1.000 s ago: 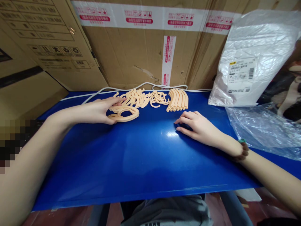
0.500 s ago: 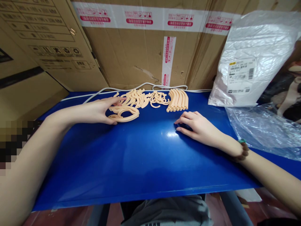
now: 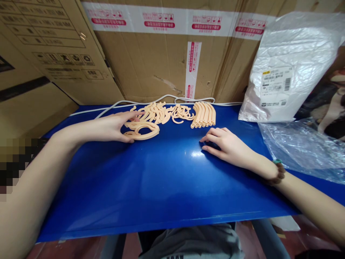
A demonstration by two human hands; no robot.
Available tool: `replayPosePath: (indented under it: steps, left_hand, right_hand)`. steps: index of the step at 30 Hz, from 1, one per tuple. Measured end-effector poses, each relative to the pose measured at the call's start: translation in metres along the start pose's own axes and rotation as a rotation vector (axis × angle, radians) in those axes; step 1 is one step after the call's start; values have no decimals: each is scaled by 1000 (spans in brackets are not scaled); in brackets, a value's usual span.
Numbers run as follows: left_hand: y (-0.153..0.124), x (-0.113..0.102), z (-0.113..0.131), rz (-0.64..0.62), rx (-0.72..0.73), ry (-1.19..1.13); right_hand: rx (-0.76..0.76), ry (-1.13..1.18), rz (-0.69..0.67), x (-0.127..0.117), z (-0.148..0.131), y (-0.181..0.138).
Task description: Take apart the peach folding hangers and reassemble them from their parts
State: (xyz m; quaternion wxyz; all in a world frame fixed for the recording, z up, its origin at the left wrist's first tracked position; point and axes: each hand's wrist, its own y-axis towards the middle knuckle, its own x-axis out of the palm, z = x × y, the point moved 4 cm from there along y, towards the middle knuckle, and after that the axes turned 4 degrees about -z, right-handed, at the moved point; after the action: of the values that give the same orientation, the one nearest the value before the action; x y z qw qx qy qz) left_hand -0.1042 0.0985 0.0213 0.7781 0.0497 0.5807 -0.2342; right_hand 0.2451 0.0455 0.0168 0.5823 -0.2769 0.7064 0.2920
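Observation:
On the left side of the table, my left hand [image 3: 113,126] has its thumb and fingers spread around the end of some beige curved pieces, which look like folding hanger parts [image 3: 151,135]. The thumb touches their near edge, and the fingertips lie over the pile [image 3: 156,112] behind. Small C-shaped hooks [image 3: 182,114] lie heaped in the middle. To their right, several curved arms [image 3: 204,115] are lined up side by side. My right hand [image 3: 225,145] rests on the table in front of that row, fingers loosely bent and apart, holding nothing.
The blue table [image 3: 161,187] backs onto a cardboard wall [image 3: 151,61], with a white cable [image 3: 115,104] along the rear edge. A white plastic parcel bag [image 3: 280,79] stands at the back right. Clear plastic film [image 3: 304,144] lies before it. A cardboard box [image 3: 54,50] stands at left.

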Motion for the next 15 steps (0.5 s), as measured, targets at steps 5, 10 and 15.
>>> replayPosePath:
  steps: [5,10,15]
  left_hand:
    - [0,0,0,4,8,7]
    - [0,0,0,1,-9,3]
    - [-1,0,0,-1,-19,-14]
  right_hand:
    - [-1,2,5,0,0,0]
    - [1,-5,-1,-1,-1,-1]
    - [-1,-4,2,-1,-1,-1]
